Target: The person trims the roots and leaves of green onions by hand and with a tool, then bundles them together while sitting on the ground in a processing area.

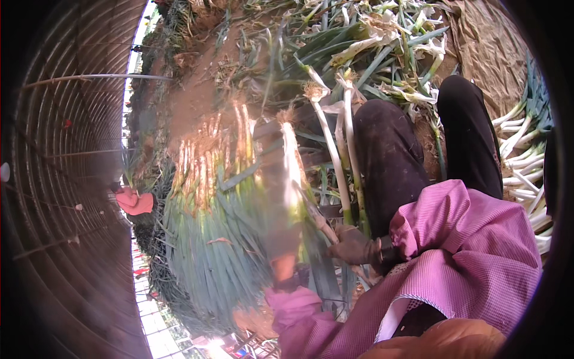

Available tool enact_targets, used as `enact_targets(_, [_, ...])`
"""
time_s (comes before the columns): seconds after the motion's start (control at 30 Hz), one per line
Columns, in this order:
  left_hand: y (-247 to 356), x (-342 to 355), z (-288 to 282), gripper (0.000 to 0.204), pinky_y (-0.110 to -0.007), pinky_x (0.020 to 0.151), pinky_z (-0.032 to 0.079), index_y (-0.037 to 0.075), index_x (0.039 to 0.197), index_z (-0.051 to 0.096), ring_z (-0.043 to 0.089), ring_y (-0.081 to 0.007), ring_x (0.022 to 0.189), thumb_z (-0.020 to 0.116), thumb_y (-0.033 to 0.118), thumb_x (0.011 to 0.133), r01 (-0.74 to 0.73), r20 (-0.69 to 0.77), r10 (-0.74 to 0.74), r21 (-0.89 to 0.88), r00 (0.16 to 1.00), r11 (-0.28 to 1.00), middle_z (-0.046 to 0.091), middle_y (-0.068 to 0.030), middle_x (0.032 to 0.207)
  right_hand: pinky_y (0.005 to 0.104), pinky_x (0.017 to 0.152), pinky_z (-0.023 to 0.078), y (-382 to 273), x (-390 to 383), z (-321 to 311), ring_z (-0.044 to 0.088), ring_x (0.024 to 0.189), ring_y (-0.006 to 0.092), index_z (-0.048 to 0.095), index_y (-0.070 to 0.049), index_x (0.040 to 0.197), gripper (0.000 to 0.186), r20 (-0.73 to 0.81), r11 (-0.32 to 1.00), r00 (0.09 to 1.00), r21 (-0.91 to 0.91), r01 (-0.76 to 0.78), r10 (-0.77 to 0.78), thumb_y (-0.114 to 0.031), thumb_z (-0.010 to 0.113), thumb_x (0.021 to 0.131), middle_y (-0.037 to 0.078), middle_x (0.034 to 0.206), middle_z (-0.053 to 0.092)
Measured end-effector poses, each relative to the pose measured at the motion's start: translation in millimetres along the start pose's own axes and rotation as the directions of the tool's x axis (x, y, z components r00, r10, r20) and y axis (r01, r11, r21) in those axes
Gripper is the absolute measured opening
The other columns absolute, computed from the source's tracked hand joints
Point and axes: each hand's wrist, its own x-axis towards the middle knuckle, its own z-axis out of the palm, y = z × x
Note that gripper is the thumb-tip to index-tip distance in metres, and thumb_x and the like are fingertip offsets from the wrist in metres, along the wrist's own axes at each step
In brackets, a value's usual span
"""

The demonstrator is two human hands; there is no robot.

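Note:
My left hand, smeared by motion, is at the green part of a leek with a white shaft and its roots pointing away from me. Its fingers are too blurred to show a grip. My right hand, in a dark glove, is closed round a thin brownish stalk that slants up toward that leek; whether it is a peeled outer leaf I cannot tell. Two pale leeks lean beside my left knee. To the left lies a big pile of unpeeled leeks, with soil-brown shafts and long green leaves.
Stripped leaves and skins litter the ground ahead. On the right, clean white leeks lie in a row near a brown sheet. Another person in a pink-red top is at far left, beside the ribbed tunnel wall.

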Motion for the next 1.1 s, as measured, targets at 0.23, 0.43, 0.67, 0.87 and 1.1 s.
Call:
enact_targets(0.23, [-3, 3, -22, 0.043, -0.041, 0.076, 0.046, 0.002, 0.095, 0.064, 0.060, -0.0354, 0.085, 0.067, 0.034, 0.066, 0.293, -0.076, -0.297, -0.060, 0.952, 0.954, 0.062, -0.0218, 0.094, 0.0353, 0.064, 0.047, -25, -35, -5, 0.060, 0.065, 0.0208, 0.058, 0.001, 0.084, 0.030, 0.260, 0.992, 0.965, 0.127, -0.014, -0.019, -0.020, 0.069, 0.065, 0.012, 0.075, 0.061])
enact_targets(0.43, [-11, 27, -4, 0.044, -0.042, 0.078, 0.044, -0.001, 0.091, 0.064, 0.057, -0.0362, 0.089, 0.066, 0.034, 0.064, 0.296, -0.093, -0.319, -0.200, 0.943, 0.934, 0.062, -0.0230, 0.092, 0.0333, 0.065, 0.047, -17, -24, -2, 0.060, 0.072, 0.0207, 0.059, 0.000, 0.086, 0.033, 0.222, 0.986, 0.965, 0.057, -0.155, 0.139, -0.022, 0.071, 0.065, 0.013, 0.077, 0.061])
enact_targets(0.67, [-22, 44, 11, 0.043, -0.039, 0.074, 0.045, -0.002, 0.091, 0.064, 0.058, -0.0342, 0.086, 0.068, 0.030, 0.063, 0.136, -0.202, -0.156, -0.113, 0.967, 0.984, 0.062, -0.0198, 0.088, 0.0345, 0.059, 0.047, -9, -9, 1, 0.061, 0.063, 0.0216, 0.061, 0.000, 0.080, 0.029, 0.188, 0.994, 0.977, -0.061, -0.093, 0.103, -0.023, 0.071, 0.065, 0.012, 0.068, 0.061])
enact_targets(0.87, [-31, 49, 20, 0.043, -0.038, 0.069, 0.046, -0.003, 0.093, 0.064, 0.060, -0.0327, 0.077, 0.067, 0.029, 0.065, 0.206, -0.018, -0.220, -0.275, 0.975, 0.939, 0.063, -0.0201, 0.082, 0.0337, 0.054, 0.046, 1, 0, 3, 0.060, 0.060, 0.0205, 0.062, -0.001, 0.075, 0.024, 0.120, 0.986, 0.981, 0.050, -0.158, 0.152, -0.021, 0.069, 0.065, 0.012, 0.067, 0.061])
enact_targets(1.1, [-19, 13, 32, 0.046, -0.039, 0.072, 0.045, 0.000, 0.098, 0.063, 0.060, -0.0325, 0.082, 0.066, 0.034, 0.068, 0.318, 0.191, -0.273, -0.269, 0.943, 0.909, 0.063, -0.0192, 0.087, 0.0330, 0.056, 0.046, 12, 21, 3, 0.058, 0.065, 0.0176, 0.058, 0.001, 0.084, 0.031, -0.029, 0.993, 0.998, 0.105, -0.045, 0.048, -0.018, 0.071, 0.063, 0.011, 0.072, 0.060])
